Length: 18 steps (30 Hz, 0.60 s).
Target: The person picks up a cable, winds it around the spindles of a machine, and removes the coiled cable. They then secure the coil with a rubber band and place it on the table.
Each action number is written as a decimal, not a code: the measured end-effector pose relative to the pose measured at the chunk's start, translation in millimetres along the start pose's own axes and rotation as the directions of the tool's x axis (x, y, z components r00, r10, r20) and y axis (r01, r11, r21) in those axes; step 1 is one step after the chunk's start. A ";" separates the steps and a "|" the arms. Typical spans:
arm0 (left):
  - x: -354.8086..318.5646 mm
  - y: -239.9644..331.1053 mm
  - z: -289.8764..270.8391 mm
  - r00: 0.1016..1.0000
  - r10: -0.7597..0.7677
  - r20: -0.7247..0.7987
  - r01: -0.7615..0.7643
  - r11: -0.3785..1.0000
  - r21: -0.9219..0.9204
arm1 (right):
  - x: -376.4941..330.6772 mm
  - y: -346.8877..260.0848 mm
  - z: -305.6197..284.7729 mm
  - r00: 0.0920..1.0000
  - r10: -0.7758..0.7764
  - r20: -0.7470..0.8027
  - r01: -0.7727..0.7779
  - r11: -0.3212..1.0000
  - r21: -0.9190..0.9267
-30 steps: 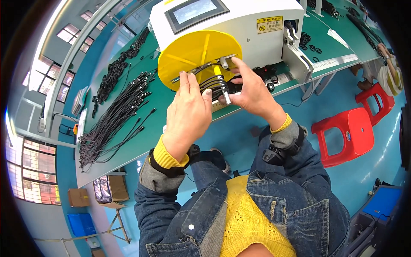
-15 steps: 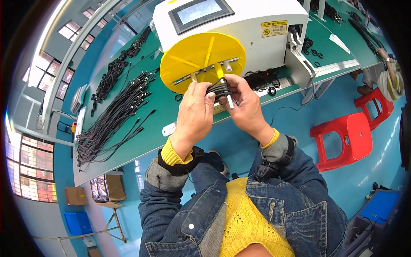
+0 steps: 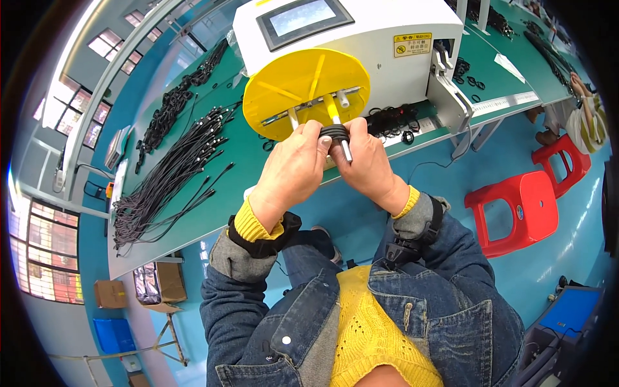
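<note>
Both hands meet just below one yellow disc (image 3: pixel 303 87) mounted on the front of one white machine (image 3: pixel 387 39) with a single screen; the left hand (image 3: pixel 293 171) and the right hand (image 3: pixel 367 164) each have their fingers closed around one small black cable coil (image 3: pixel 334 133), held between them on a metal peg that sticks out beside the disc's lower edge; the machine stands on the green surface (image 3: pixel 238 161), where loose black cables (image 3: pixel 171 177) lie spread to the left, too many to count; two red stools (image 3: pixel 516 209) stand on the blue floor to the right.
</note>
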State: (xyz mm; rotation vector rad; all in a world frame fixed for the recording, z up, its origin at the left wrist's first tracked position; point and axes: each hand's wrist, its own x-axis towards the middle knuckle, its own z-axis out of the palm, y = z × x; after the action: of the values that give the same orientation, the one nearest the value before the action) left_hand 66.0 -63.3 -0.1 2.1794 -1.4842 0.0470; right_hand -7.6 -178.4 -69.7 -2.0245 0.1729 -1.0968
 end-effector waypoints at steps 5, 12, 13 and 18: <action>-22.6 21.7 2.2 0.996 0.064 -0.061 -0.060 0.996 0.062 | -20.0 -17.4 -14.9 0.998 0.035 0.054 -0.032 0.998 -0.057; -98.8 29.4 52.1 0.968 -0.129 0.214 0.163 0.975 -0.150 | -96.9 7.0 -27.8 0.918 0.040 0.394 0.027 0.986 -0.164; -105.4 19.9 62.0 0.936 -0.144 0.321 0.222 0.950 -0.220 | -106.1 13.9 -26.6 0.880 0.050 0.472 0.037 0.984 -0.174; -112.6 -12.0 91.3 0.961 -0.137 0.241 0.275 0.601 -0.751 | -117.4 12.5 -11.1 0.841 -0.050 0.538 0.065 0.998 -0.009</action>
State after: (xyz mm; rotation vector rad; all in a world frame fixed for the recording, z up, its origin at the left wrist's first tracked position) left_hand 8.6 -0.8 -118.2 1.6018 -1.0054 -0.7464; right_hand -84.9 -139.1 -150.5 -2.2910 -0.1681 -0.5186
